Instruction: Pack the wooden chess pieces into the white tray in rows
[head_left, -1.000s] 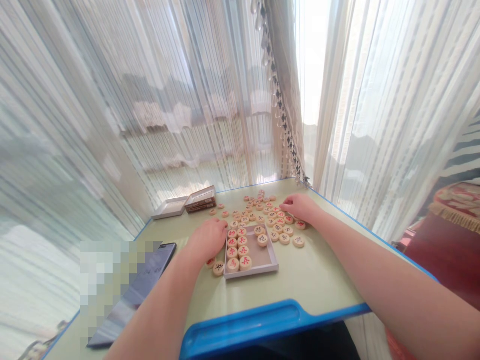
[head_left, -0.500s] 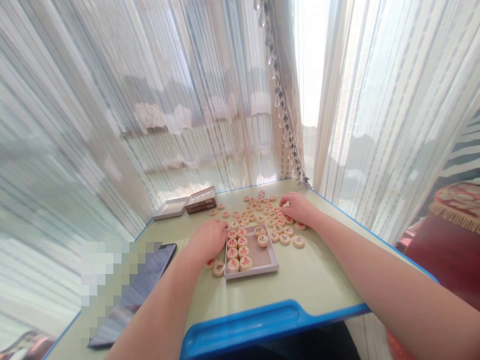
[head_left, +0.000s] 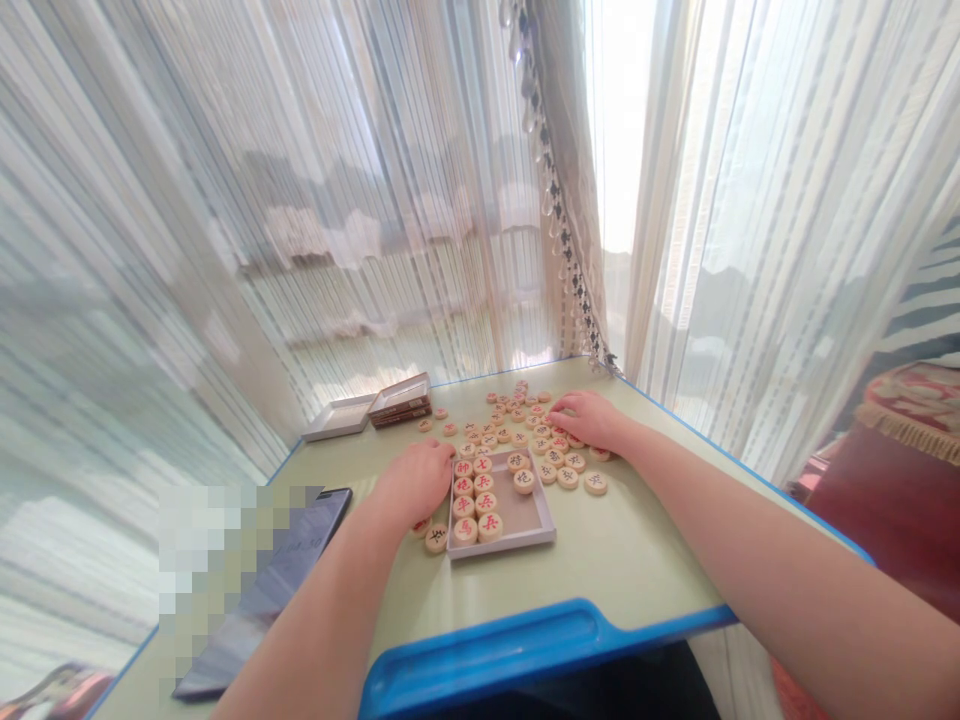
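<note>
My left hand is at the left wall of a shallow pale box, its fingers curled at the far left corner; the thumb is hidden. Inside the box, red-marked xiangqi pieces stand in two columns on the left, and two dark-marked pieces lie at the upper right. My right hand is stretched low over the scattered xiangqi pieces beyond the box, fingertips down among them. Its fingers look extended, and no piece shows in its grasp. Two pieces lie beside the box under my left wrist.
A brown-sided box and a shallow pale tray sit at the far left of the table. A dark flat device, partly pixelated, lies left of my left forearm. The table has a blue rim in front. Curtains hang behind.
My right hand has moved slightly left and lower over the pieces, and its fingers have stretched from a more bent shape. My left hand stays at the box.
</note>
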